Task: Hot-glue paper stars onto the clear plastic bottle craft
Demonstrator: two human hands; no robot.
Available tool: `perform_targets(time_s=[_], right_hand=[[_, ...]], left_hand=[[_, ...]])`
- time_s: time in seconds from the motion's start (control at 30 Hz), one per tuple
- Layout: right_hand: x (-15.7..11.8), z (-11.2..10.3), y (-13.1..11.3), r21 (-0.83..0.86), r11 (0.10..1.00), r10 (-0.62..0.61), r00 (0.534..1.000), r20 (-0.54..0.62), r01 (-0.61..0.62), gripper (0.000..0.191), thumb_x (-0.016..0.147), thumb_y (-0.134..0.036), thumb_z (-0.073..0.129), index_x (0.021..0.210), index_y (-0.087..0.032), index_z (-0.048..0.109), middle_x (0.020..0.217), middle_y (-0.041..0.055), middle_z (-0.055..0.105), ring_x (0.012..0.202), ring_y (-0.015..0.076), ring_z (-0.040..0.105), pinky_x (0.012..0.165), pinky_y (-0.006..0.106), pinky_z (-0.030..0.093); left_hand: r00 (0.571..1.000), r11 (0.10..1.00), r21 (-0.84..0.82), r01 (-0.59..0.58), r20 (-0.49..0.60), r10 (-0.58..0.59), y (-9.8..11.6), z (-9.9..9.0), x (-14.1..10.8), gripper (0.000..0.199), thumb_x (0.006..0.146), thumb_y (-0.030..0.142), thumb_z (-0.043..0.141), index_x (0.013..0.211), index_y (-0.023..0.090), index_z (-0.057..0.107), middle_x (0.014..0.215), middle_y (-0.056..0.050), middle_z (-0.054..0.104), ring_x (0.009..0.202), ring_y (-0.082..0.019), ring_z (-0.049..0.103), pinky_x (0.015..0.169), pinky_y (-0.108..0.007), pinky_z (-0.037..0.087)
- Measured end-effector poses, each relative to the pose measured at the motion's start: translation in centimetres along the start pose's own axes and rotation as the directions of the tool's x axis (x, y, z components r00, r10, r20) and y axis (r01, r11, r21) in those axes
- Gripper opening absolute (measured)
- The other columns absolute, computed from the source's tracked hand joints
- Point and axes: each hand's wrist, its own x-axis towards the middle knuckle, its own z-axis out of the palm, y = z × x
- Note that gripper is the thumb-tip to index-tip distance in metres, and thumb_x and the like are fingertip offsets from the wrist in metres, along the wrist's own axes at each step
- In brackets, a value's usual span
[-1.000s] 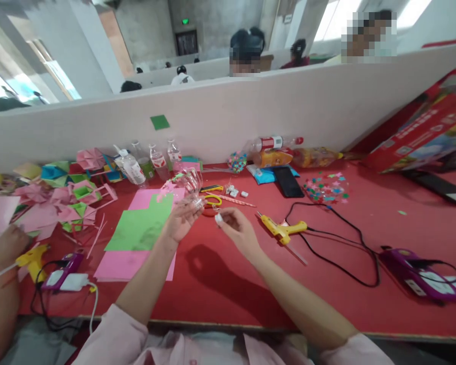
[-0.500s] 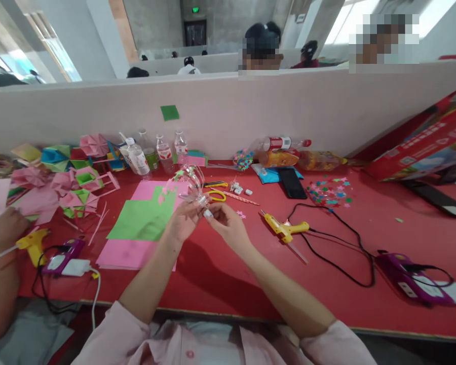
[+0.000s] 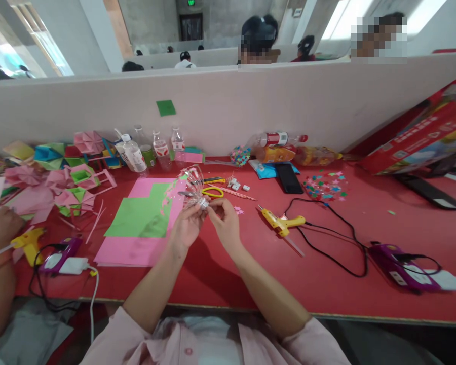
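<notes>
A clear plastic bottle top cut into thin curling strips (image 3: pixel 193 178), with pink and green star shapes about it, is held over the paper sheets. My left hand (image 3: pixel 186 225) is closed around its neck end. Against that end, my right hand (image 3: pixel 225 219) pinches a small white piece (image 3: pixel 203 203), partly covered by the fingers. Just beyond my hands lie yellow-handled scissors (image 3: pixel 213 191), a yellow cutter knife (image 3: pixel 215 180), several similar white pieces (image 3: pixel 233 183) and a red-and-white striped stick (image 3: pixel 237 192). Pink stars (image 3: pixel 238 210) rest to the right.
Green paper (image 3: pixel 133 218) overlies pink sheets (image 3: pixel 129 252). At right are a yellow glue gun (image 3: pixel 283 223), its looping black cord, a purple power strip (image 3: pixel 405 268) and a phone (image 3: pixel 288 178). Bottles (image 3: pixel 161 149) line the partition. Paper crafts (image 3: pixel 66 180) and another person's arm (image 3: pixel 0 268) occupy the left.
My right hand has brought the white piece up against the bottle's neck end. The strips have tipped slightly in my left hand. The whole view has shifted a little.
</notes>
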Motion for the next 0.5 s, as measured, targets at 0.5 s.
perform_targets(time_s=[0.5], right_hand=[[0.5, -1.5, 2.1, -0.328, 0.895, -0.273, 0.952, 0.135, 0.303, 0.005, 0.085, -0.024, 0.053, 0.082, -0.023, 0.057, 0.089, 0.0080, 0.062, 0.089, 0.0235, 0.057, 0.079, 0.039, 0.048]], left_hand=[[0.998, 0.996, 0.062, 0.066, -0.002, -0.066, -0.5, -0.4, 0.4, 0.023, 0.076, 0.003, 0.058, 0.092, 0.016, 0.068, 0.098, -0.003, 0.074, 0.086, -0.009, 0.069, 0.080, -0.018, 0.051]])
